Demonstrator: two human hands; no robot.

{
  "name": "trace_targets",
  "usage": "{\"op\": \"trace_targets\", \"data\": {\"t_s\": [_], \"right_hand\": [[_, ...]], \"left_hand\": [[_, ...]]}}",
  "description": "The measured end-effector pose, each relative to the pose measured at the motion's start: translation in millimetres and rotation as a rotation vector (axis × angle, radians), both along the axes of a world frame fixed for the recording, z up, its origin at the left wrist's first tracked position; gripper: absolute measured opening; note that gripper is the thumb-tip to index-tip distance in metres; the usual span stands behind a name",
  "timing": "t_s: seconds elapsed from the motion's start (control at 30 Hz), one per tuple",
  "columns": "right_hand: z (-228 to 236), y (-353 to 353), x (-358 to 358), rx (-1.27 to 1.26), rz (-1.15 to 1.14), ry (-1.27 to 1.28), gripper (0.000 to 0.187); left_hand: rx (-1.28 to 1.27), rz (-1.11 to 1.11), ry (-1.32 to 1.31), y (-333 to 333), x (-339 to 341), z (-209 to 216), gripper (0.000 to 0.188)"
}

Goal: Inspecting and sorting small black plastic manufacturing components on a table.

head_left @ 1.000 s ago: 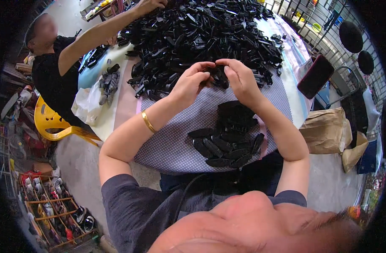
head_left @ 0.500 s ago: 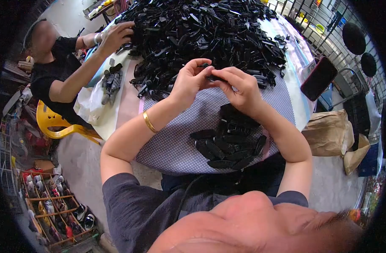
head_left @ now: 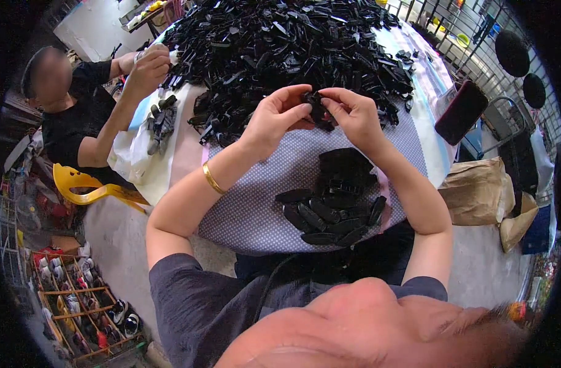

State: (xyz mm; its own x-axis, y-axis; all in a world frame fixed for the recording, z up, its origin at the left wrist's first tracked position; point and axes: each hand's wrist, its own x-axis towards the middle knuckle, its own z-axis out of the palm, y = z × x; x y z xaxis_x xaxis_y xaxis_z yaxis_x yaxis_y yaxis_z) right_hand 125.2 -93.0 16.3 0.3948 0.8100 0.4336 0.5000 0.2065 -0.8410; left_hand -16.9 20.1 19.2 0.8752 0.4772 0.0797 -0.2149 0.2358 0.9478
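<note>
My left hand point(head_left: 279, 116) and my right hand point(head_left: 356, 119) meet over the near edge of a big heap of small, glossy black plastic pieces point(head_left: 292, 46). Between the fingertips of both hands is a small dark black piece point(head_left: 319, 111), its exact shape hard to make out against the heap. Each hand pinches it from its own side with thumb and fingers. Closer to me, below my right hand, several long black oval pieces point(head_left: 320, 213) lie in a cluster on the patterned tablecloth point(head_left: 256, 211). A darker black block-like stack point(head_left: 346, 168) adjoins them.
Across to the left, another person's hand point(head_left: 150, 66) is raised beside the heap, near a white plastic bag point(head_left: 131, 153) and grey-black pieces point(head_left: 162, 122). A phone point(head_left: 462, 113) stands at the right edge; brown paper bags point(head_left: 473, 193) are beyond it. A shoe rack point(head_left: 84, 303) stands lower left.
My hands have opened out around the black piece, showing more of it, and my right hand has shifted slightly right. The other person's hand has drawn back left from the heap.
</note>
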Motion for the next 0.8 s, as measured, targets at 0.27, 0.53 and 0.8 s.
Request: {"op": "trace_targets", "data": {"t_s": [0.27,0.53,0.8], "right_hand": [[0,0,0,-0.002,0.085,0.243,0.015],[-3,2,-1,-0.010,0.129,0.176,0.012],[-3,1,-4,-0.101,0.091,0.020,0.022]], "left_hand": [[0.145,0.063,0.014,-1,1,-2,0.028],[0.205,0.112,0.020,-3,1,-6,0.031],[0.009,0.054,-0.125,-2,2,1,0.030]]}}
